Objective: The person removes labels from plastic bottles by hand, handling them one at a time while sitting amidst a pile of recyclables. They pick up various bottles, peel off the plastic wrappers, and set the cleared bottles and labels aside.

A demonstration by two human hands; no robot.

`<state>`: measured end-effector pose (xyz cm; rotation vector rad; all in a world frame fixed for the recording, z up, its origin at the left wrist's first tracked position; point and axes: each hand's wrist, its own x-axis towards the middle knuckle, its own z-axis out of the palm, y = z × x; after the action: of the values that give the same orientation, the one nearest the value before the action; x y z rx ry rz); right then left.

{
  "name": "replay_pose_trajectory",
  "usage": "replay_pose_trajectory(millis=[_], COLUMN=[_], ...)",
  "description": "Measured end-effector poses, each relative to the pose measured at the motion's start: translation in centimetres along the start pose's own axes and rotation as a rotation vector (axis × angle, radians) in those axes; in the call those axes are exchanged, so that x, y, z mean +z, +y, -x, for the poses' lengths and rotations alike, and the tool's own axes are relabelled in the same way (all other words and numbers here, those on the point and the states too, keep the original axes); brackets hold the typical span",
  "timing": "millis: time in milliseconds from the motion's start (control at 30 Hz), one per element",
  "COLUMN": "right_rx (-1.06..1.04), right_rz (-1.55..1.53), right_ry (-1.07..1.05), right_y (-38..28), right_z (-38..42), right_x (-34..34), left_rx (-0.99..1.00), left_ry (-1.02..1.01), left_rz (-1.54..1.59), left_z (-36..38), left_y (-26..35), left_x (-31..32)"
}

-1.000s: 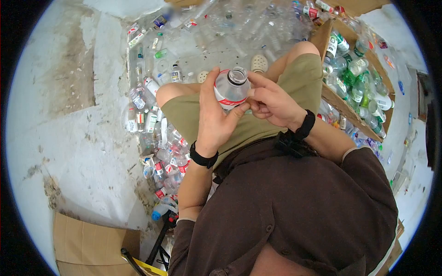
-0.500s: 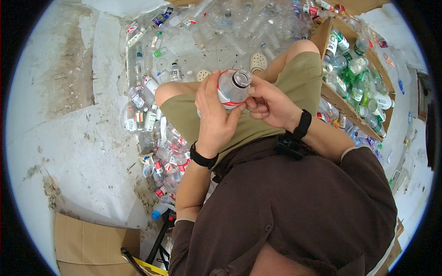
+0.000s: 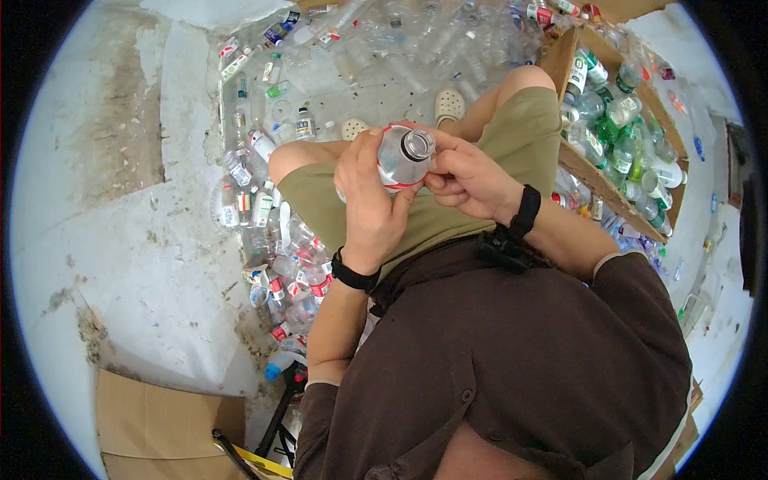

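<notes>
A clear plastic bottle (image 3: 394, 167) with no cap is tilted in front of my lap, its open mouth (image 3: 418, 145) facing up and to the right. Round its body runs a red-and-white label (image 3: 384, 170), partly covered by my fingers. My left hand (image 3: 374, 196) is wrapped round the bottle's left side, thumb on the near side. At the right side, my right hand (image 3: 472, 178) has its fingers curled in against the label's edge, and one finger reaches over the far side. What exactly the right fingertips pinch is partly hidden.
A wooden crate (image 3: 606, 182) full of green and clear bottles stands at the right. Many clear bottles (image 3: 432, 40) lie on the floor ahead, and more bottles (image 3: 300, 276) pile up at my left. A cardboard box (image 3: 164, 420) sits at the lower left.
My right hand has shifted slightly, and its finger now reaches over the bottle's far side. The bottle has turned a little and moved slightly in the left hand.
</notes>
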<state>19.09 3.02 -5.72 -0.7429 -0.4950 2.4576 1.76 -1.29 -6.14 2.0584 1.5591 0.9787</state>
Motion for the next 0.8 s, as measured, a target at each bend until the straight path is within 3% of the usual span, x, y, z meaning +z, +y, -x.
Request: replay_pose_trajectory(millis=[300, 400, 467, 600, 700, 800], right_rx=[0.023, 0.002, -0.051, -0.049, -0.022, -0.032], right_rz=[-0.06, 0.021, 0.241, 0.157, 0.183, 0.276], right_ry=[0.075, 0.062, 0.148, 0.098, 0.119, 0.162], right_y=[-0.2, -0.2, -0.2, 0.0, 0.5, 1.0], right_z=[0.2, 0.4, 0.4, 0.5, 0.3, 0.1], right_x=[0.0, -0.2, -0.1, -0.3, -0.3, 0.2], left_rx=[-0.085, -0.177, -0.184, -0.203, -0.305, -0.184], left_ry=[-0.021, -0.046, -0.048, -0.03, -0.012, -0.001], left_rz=[0.122, 0.227, 0.273, 0.292, 0.181, -0.072], left_z=[0.2, -0.1, -0.4, -0.3, -0.7, -0.5], left_y=[-0.2, 0.2, 0.5, 0.3, 0.9, 0.5], left_x=[1.0, 0.9, 0.8, 0.9, 0.1, 0.0])
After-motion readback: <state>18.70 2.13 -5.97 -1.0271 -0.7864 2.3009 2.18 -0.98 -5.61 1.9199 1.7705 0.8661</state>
